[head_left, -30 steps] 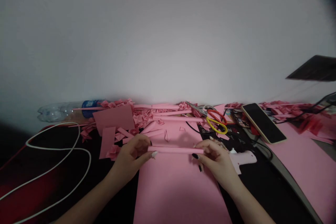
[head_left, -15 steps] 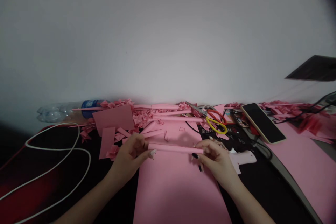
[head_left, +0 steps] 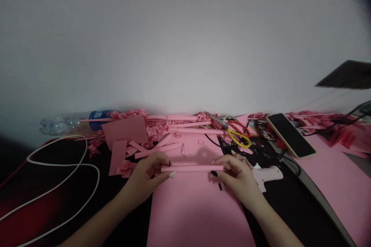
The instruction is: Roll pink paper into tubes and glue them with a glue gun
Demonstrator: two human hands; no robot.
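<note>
A thin rolled tube of pink paper (head_left: pixel 191 168) lies level between my two hands, above a long pink paper sheet (head_left: pixel 197 208). My left hand (head_left: pixel 152 173) pinches the tube's left end with thumb and fingers. At the right end, my right hand (head_left: pixel 233 171) grips it the same way, its dark nails showing. Just beyond the tube, more pink paper rolls (head_left: pixel 189 131) and folded pink paper flowers (head_left: pixel 126 168) are heaped. Part of each hand's fingers is hidden behind the tube.
Scissors (head_left: pixel 239 138) with red and yellow handles lie at the back, right of centre. A phone (head_left: pixel 291 135) rests farther right, near a white glue gun (head_left: pixel 269 175). A clear plastic bottle (head_left: pixel 66 123) and a white cable (head_left: pixel 92 166) are at the left.
Both hands still hold the paper tube. Its left end has come down slightly, so it now lies more level, and the left thumb has shifted a little.
</note>
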